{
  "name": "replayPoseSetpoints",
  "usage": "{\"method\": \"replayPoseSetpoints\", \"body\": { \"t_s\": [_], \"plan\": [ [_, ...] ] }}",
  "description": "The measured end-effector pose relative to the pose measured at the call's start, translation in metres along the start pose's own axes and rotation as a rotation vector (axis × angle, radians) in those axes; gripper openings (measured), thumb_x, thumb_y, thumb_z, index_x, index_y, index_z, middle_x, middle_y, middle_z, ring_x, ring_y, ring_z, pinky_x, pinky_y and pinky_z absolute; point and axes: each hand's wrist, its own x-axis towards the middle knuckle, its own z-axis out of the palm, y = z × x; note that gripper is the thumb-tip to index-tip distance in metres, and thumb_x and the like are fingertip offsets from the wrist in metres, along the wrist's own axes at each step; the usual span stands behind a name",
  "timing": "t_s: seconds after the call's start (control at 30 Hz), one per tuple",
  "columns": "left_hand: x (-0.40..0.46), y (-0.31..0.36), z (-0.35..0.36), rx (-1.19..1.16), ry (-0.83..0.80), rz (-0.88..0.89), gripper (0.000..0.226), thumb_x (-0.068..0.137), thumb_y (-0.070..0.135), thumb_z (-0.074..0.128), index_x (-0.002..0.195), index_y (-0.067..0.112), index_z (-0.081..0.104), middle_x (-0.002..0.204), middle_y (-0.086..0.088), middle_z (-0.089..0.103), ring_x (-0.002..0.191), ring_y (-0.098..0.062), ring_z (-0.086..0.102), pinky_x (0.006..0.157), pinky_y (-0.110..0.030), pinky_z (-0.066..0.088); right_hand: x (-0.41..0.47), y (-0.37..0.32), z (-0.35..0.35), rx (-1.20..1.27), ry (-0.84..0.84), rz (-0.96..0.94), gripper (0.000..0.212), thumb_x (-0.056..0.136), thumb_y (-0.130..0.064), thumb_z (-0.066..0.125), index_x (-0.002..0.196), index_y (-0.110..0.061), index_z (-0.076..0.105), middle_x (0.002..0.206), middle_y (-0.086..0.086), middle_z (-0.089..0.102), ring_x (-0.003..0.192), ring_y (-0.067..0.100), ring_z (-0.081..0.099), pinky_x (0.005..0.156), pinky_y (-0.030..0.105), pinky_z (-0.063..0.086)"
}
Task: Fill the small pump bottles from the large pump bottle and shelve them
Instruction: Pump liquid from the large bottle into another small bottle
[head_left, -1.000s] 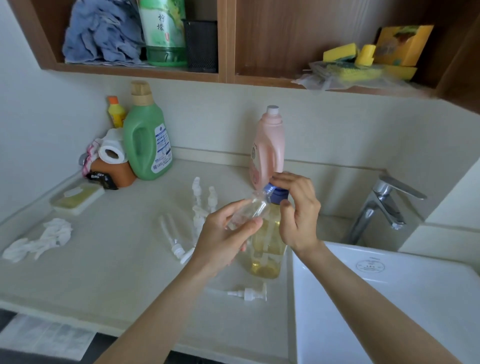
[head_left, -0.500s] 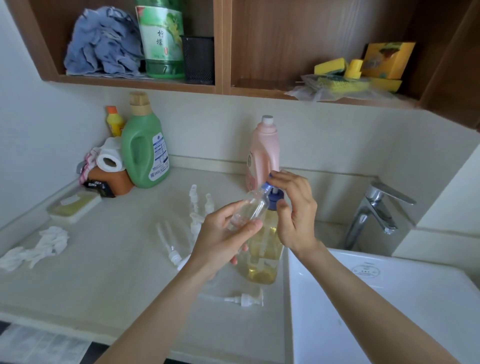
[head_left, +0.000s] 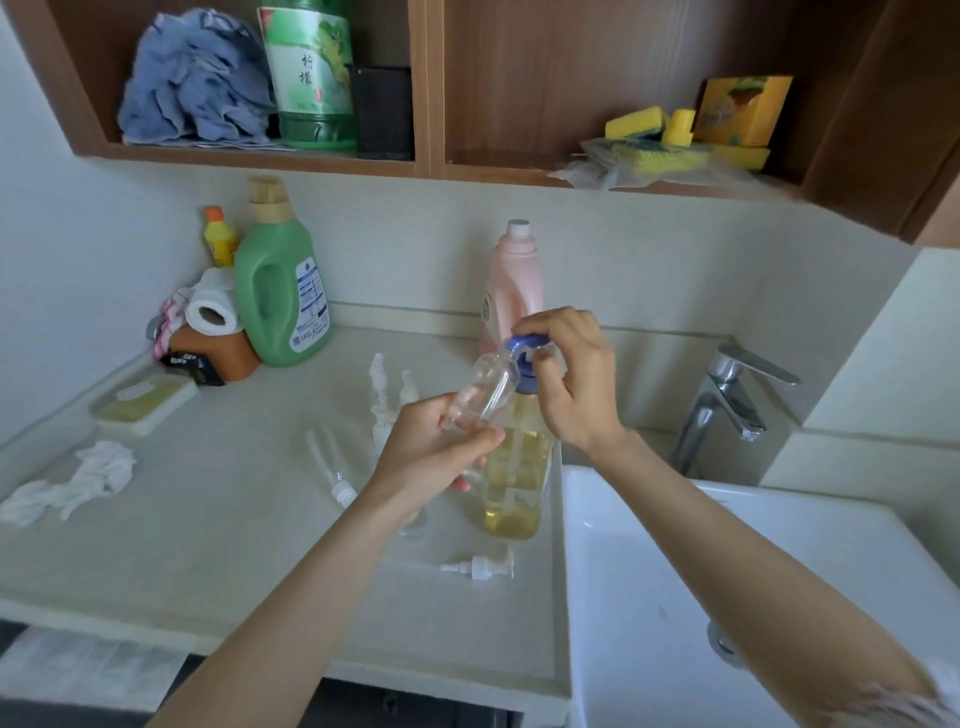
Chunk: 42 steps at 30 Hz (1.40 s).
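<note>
Two bare forearms reach in from the near edge over the pale counter (head_left: 171, 545), beside the white sink basin (head_left: 727, 597) at right. Nearest on the counter, a loose white pump head (head_left: 480, 566) lies on its side. Just beyond it, the left hand (head_left: 431, 457) grips a small clear bottle (head_left: 483, 389), fingers curled round its lower body; its long axis tilts up and to the right, the open mouth pointing at the blue pump spout (head_left: 524, 351) of the large pump bottle (head_left: 514, 483). That large bottle stands upright by the basin's edge, holding amber liquid in roughly its lower half. The right hand (head_left: 576, 379) curls over the blue pump top, fingers pressing on it. Farther back lie more small bottles and pump parts (head_left: 384, 395), then a pink bottle (head_left: 511, 291) and a green jug (head_left: 283, 291) against the wall, with wooden shelves (head_left: 431, 166) above.
</note>
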Motion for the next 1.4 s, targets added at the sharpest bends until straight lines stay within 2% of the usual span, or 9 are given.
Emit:
{"method": "replayPoseSetpoints", "body": {
  "t_s": [0.27, 0.37, 0.47, 0.6, 0.73, 1.0, 1.13, 1.27, 1.4],
  "plan": [
    [0.004, 0.000, 0.003, 0.004, 0.035, 0.040, 0.008, 0.081, 0.012, 0.072, 0.088, 0.015, 0.069, 0.075, 0.012, 0.065, 0.051, -0.007, 0.056, 0.037, -0.019, 0.035, -0.015, 0.012, 0.007, 0.061, 0.032, 0.000, 0.037, 0.082, -0.010, 0.039, 0.103, 0.001, 0.067, 0.111, 0.002, 0.063, 0.111, 0.017, 0.055, 0.098, 0.028, 0.041],
    [0.005, -0.006, 0.007, 0.016, 0.056, 0.026, 0.022, 0.080, 0.012, 0.072, 0.102, 0.015, 0.069, 0.061, 0.011, 0.060, 0.046, -0.004, 0.051, 0.036, -0.017, 0.031, -0.022, 0.017, 0.016, 0.020, 0.066, -0.019, 0.037, 0.076, -0.010, 0.039, 0.099, 0.001, 0.066, 0.107, 0.004, 0.064, 0.102, 0.023, 0.055, 0.091, 0.029, 0.041],
    [0.004, -0.011, 0.007, 0.024, 0.084, -0.004, 0.013, 0.080, 0.011, 0.072, 0.091, 0.010, 0.068, 0.051, 0.011, 0.057, 0.044, -0.004, 0.050, 0.036, -0.017, 0.031, -0.023, 0.018, 0.020, 0.005, 0.048, -0.035, 0.037, 0.071, -0.010, 0.039, 0.094, -0.001, 0.066, 0.099, 0.007, 0.065, 0.095, 0.021, 0.053, 0.084, 0.035, 0.043],
    [0.001, -0.011, 0.004, 0.011, 0.086, -0.016, 0.012, 0.079, 0.012, 0.074, 0.083, 0.018, 0.063, 0.067, 0.006, 0.062, 0.045, -0.004, 0.052, 0.036, -0.017, 0.031, -0.023, 0.014, 0.019, -0.011, 0.014, -0.021, 0.037, 0.071, -0.011, 0.039, 0.093, -0.002, 0.066, 0.098, 0.005, 0.065, 0.093, 0.023, 0.052, 0.082, 0.040, 0.043],
    [0.001, -0.003, 0.000, -0.011, 0.045, 0.015, 0.033, 0.080, 0.014, 0.073, 0.110, 0.026, 0.064, 0.066, 0.015, 0.061, 0.051, -0.005, 0.054, 0.038, -0.019, 0.033, -0.008, 0.010, 0.007, -0.016, -0.027, -0.028, 0.038, 0.075, -0.013, 0.037, 0.096, -0.002, 0.068, 0.101, 0.006, 0.066, 0.091, 0.022, 0.053, 0.087, 0.025, 0.040],
    [0.006, -0.002, 0.000, -0.062, 0.014, 0.033, 0.028, 0.081, 0.019, 0.073, 0.100, 0.038, 0.066, 0.073, 0.002, 0.057, 0.051, -0.007, 0.052, 0.039, -0.021, 0.030, -0.012, 0.016, 0.011, 0.059, -0.016, -0.025, 0.041, 0.080, -0.012, 0.038, 0.107, 0.002, 0.066, 0.116, 0.010, 0.063, 0.113, 0.019, 0.054, 0.100, 0.030, 0.041],
    [0.009, -0.005, 0.001, -0.076, 0.017, 0.042, 0.025, 0.081, 0.018, 0.073, 0.099, 0.035, 0.068, 0.072, -0.004, 0.057, 0.050, -0.011, 0.050, 0.038, -0.020, 0.027, -0.018, 0.016, 0.020, 0.009, 0.055, -0.051, 0.038, 0.079, -0.014, 0.038, 0.100, 0.001, 0.065, 0.110, -0.001, 0.058, 0.101, 0.028, 0.055, 0.091, 0.024, 0.039],
    [0.010, -0.009, 0.000, -0.073, 0.024, 0.049, 0.018, 0.080, 0.017, 0.073, 0.088, 0.033, 0.070, 0.077, -0.027, 0.059, 0.049, -0.014, 0.049, 0.036, -0.020, 0.026, -0.019, 0.017, 0.026, 0.000, 0.083, -0.025, 0.035, 0.077, -0.014, 0.037, 0.090, -0.003, 0.067, 0.102, -0.007, 0.059, 0.093, 0.021, 0.052, 0.082, 0.037, 0.043],
    [0.008, -0.010, -0.001, -0.076, 0.024, 0.031, 0.022, 0.081, 0.018, 0.073, 0.095, 0.033, 0.067, 0.083, -0.027, 0.061, 0.050, -0.013, 0.050, 0.036, -0.021, 0.027, -0.019, 0.010, 0.025, 0.034, 0.065, 0.030, 0.035, 0.078, -0.013, 0.036, 0.088, -0.003, 0.068, 0.100, -0.008, 0.059, 0.094, 0.021, 0.054, 0.082, 0.039, 0.045]
  ]
}}
